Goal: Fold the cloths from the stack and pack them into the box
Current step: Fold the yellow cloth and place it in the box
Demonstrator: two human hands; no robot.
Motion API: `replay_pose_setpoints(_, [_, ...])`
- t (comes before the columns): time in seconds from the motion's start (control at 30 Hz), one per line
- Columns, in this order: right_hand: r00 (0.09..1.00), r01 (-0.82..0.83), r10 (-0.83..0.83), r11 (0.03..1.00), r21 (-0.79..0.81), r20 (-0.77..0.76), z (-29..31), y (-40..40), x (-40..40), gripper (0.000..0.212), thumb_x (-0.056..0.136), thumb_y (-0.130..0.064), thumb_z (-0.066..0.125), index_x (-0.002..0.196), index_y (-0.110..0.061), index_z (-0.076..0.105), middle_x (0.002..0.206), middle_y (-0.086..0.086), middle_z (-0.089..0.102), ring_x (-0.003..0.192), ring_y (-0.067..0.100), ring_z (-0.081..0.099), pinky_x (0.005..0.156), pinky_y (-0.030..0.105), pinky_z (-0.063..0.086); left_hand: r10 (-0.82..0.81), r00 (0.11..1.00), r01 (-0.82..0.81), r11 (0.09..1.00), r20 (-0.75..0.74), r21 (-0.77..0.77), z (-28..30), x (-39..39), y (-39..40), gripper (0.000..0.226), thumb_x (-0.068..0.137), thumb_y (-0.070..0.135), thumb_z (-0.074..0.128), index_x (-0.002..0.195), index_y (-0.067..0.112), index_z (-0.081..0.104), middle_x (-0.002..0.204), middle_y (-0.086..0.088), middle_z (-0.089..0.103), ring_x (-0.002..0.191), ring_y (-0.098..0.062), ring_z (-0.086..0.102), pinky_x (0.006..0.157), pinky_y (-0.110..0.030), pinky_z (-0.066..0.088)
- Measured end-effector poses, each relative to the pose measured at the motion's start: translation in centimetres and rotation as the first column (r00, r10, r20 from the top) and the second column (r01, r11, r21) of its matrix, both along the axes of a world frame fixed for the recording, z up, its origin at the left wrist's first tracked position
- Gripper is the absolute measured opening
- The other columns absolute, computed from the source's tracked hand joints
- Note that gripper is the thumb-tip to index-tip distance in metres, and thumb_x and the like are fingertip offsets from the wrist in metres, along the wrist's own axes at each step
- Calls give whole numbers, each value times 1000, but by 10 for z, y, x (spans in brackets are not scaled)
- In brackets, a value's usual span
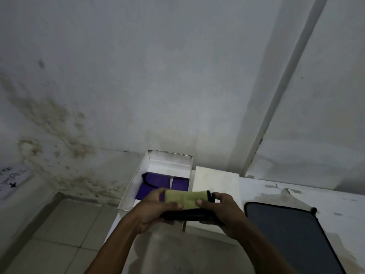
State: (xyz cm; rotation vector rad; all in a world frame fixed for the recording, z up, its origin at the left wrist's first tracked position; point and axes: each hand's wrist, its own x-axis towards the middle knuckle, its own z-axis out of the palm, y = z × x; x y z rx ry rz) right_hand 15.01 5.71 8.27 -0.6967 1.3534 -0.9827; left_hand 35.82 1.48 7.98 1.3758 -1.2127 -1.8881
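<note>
Both hands gripped a folded green cloth point(186, 200), left hand point(156, 206) and right hand point(217, 208) pinching its ends, just above the white box point(128, 192) holding a purple cloth point(158, 184)

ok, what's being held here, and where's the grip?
Both hands hold one folded green cloth with black edging above the box. The left hand grips its left end, the right hand its right end, thumbs on top.

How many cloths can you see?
3: a purple cloth in the box, a green cloth held by both hands, a dark cloth flat at right. More may be hidden.
</note>
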Motion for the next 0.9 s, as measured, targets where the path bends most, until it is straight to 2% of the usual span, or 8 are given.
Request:
replay_pose_setpoints(0.07, [999,-32,31,998,51,9,-13,-1,10,39,74,-3,76,108,6,59,93,22,70,72,29,72,57,35,57,-25,999,24,1000,43,7,-11,13,-3,67,55,14,88,113,14,55,111,-22,64,86,-33,68,57,-35,55])
replay_pose_setpoints(0.17, [997,-79,77,989,127,21,-27,-5,21,41,73,-3,78,109,5,60,99,26,70,78,34,72,59,35,57,-41,995,39,999,95,28,-20,28,-9,48,71,4,79,111,14,55,112,-31,62,77,-36,68,57,-37,55])
replay_pose_setpoints(0.27, [996,-86,87,985,150,-2,-36,-15,32,41,73,-1,76,110,3,60,101,27,69,80,35,71,62,37,58,-73,986,70,997,149,28,-28,45,-21,42,73,3,75,109,16,57,108,-25,63,78,-36,68,59,-37,56])
replay_pose_setpoints(0.4, [996,22,-16,997,73,-85,-37,-35,41,44,71,2,75,111,-7,60,94,24,71,76,34,72,59,36,57,-175,955,182,983,240,-7,-31,58,-40,52,47,15,84,95,9,64,91,-12,67,83,-24,67,67,-35,57])
replay_pose_setpoints(0.5, [985,167,-166,986,13,-43,-34,-56,46,45,69,3,75,110,-8,60,93,25,70,76,33,70,62,37,56,-240,946,246,969,220,-3,-30,58,-55,42,48,8,86,83,4,65,82,-12,71,80,-27,70,71,-38,59])
replay_pose_setpoints(0.67, [967,255,-255,966,-35,-19,-35,-98,59,46,68,-2,79,108,-10,58,104,19,67,85,29,68,61,33,53,-351,911,367,930,217,-34,-39,44,-84,59,56,23,88,110,13,65,103,-9,73,93,-26,71,75,-40,59])
replay_pose_setpoints(0.8, [950,190,-202,979,-72,-240,-51,-133,64,45,68,-9,81,106,-15,59,108,11,63,93,25,64,70,31,56,-292,945,297,955,147,-13,-53,25,-104,37,79,40,72,108,17,70,104,-3,74,97,-18,70,85,-39,58])
replay_pose_setpoints(0.9, [875,16,-61,995,-97,-481,-59,-155,64,46,73,-14,77,114,-16,55,106,-1,53,99,19,56,67,17,47,-213,967,215,977,140,4,-72,16,-123,36,82,42,68,102,12,72,100,-5,75,97,-19,70,93,-45,54])
